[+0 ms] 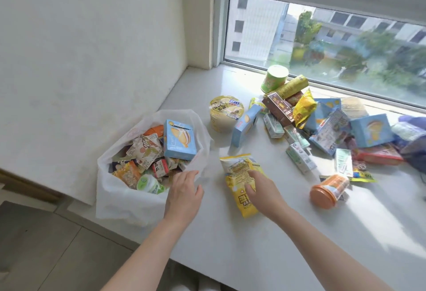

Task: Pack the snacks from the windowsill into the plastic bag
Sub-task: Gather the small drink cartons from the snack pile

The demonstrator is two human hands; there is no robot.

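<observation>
A white plastic bag (119,201) stands open at the left end of the windowsill (230,244), holding several snacks, with a light blue box (179,141) on top. My left hand (184,191) rests at the bag's right rim with relaxed fingers and holds nothing. My right hand (260,187) grips a yellow snack packet (239,175) that lies on the sill just right of the bag. Further right lies a heap of snacks (322,120): boxes, packets and tubs.
A round noodle tub (226,113) and a blue box (244,125) stand behind the packet. An orange can (327,191) lies on its side at the right. A green cup (275,78) stands by the window glass (345,44). The wall (92,49) rises left of the bag.
</observation>
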